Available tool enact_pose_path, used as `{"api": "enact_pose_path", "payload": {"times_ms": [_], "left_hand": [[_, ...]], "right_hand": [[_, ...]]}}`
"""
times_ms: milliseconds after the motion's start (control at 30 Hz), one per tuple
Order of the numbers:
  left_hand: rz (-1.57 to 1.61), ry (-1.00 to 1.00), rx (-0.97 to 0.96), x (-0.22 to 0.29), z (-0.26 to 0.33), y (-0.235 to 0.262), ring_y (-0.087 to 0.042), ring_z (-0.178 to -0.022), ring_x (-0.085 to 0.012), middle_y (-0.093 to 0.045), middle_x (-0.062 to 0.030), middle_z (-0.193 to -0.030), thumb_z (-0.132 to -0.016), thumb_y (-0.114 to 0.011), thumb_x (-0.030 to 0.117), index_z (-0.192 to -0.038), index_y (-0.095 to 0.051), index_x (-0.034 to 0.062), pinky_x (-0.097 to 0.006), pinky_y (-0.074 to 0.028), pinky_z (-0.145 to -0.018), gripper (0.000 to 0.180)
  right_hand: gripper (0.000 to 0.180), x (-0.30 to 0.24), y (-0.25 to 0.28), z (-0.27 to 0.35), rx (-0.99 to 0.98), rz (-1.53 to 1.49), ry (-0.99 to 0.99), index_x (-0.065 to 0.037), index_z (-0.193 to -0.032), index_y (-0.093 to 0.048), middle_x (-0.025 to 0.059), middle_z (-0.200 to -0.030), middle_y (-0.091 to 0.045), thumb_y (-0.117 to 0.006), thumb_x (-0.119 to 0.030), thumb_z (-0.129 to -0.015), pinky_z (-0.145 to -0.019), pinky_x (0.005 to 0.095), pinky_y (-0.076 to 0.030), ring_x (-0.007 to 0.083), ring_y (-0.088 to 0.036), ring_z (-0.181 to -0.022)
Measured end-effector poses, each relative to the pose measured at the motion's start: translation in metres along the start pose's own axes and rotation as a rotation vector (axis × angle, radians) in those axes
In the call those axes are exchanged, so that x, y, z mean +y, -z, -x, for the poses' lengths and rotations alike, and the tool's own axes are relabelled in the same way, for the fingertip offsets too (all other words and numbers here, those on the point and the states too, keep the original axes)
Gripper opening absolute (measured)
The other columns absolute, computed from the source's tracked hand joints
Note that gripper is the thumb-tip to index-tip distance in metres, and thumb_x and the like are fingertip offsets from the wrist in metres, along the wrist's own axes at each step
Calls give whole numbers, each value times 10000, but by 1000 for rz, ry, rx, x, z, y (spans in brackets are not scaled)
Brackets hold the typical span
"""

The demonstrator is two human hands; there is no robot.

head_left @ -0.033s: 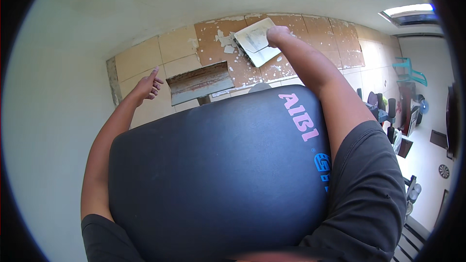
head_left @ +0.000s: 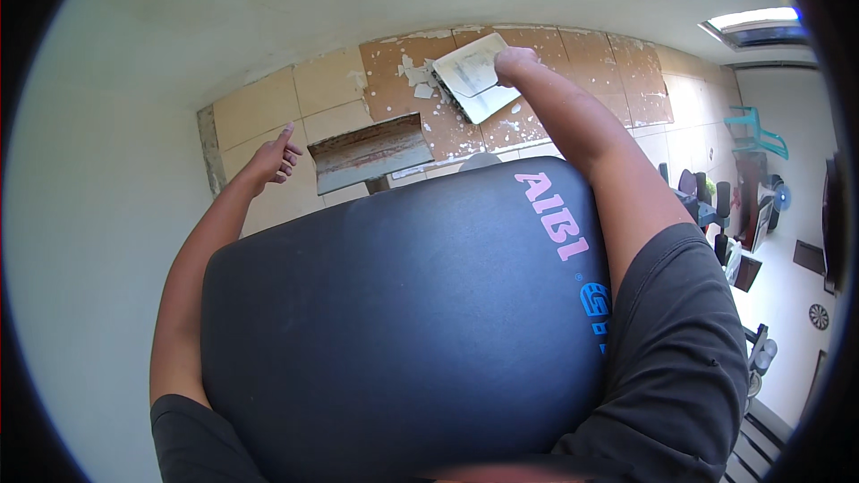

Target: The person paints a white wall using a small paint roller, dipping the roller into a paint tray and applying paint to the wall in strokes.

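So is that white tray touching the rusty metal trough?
Apart: the head view shows white-spotted brown floor between the white tray and the rusty metal trough.

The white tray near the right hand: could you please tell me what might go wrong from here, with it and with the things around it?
1. The right hand is over the edge of the white tray, so a knock might shift or tip it.
2. White flakes lie beside the tray on the spotted brown covering; they could be scattered.
3. The left hand is open near the curved, stained panel; moving right, it might scrape its fingers.
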State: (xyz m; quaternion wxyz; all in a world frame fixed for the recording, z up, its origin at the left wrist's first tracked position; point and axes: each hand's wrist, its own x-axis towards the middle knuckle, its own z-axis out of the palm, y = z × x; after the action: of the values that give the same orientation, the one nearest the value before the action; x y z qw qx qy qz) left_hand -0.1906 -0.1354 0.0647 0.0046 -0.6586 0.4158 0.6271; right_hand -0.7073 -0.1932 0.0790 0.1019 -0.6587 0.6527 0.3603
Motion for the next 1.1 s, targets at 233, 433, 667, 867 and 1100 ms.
{"api": "enact_pose_path", "payload": {"times_ms": [233, 433, 667, 867, 1100], "left_hand": [[26, 13, -2, -3, 0, 2, -513, -646, -105, -490, 19, -773, -921, -380, 765, -996, -604, 87, -290, -446, -604, 717], [17, 15, -12, -6, -1, 4, -511, -649, -106, -490, 14, -791, -926, -379, 757, -1015, -604, 86, -294, -450, -598, 714], [13, 11, -8, -5, -1, 4, -514, -645, -106, -491, 12, -787, -927, -390, 750, -1018, -604, 85, -288, -448, -590, 704], [-3, 18, 12, -3, -1, 4, -513, -640, -101, -494, 16, -778, -931, -395, 743, -1020, -604, 88, -287, -445, -588, 693], [7, -5, -1, 0, -1, 4, -505, -632, -97, -497, 24, -767, -932, -399, 741, -1021, -607, 85, -287, -440, -585, 693]], "right_hand": [[389, 18, 16, 12, -63, -26, -73, -95, -1160, -714, 111, -1203, -697, -746, -313, -839, -908, 405, -549, 286, -672, -1111], [324, 48, 20, 19, -13, -144, -163, -71, -1137, -714, 151, -1204, -686, -666, -155, -828, -906, 415, -551, 305, -663, -1120], [228, 57, -25, 7, 118, -56, -170, -82, -1052, -739, 143, -1152, -708, -642, -125, -851, -887, 411, -559, 291, -673, -1104], [194, 11, -75, 6, 110, 21, 80, -58, -1004, -744, 156, -1076, -723, -653, -94, -836, -843, 402, -571, 302, -699, -1022], [266, -55, -81, 6, -116, 6, 199, -27, -1040, -744, 175, -1164, -696, -716, -91, -783, -864, 404, -567, 318, -681, -1072]]}}
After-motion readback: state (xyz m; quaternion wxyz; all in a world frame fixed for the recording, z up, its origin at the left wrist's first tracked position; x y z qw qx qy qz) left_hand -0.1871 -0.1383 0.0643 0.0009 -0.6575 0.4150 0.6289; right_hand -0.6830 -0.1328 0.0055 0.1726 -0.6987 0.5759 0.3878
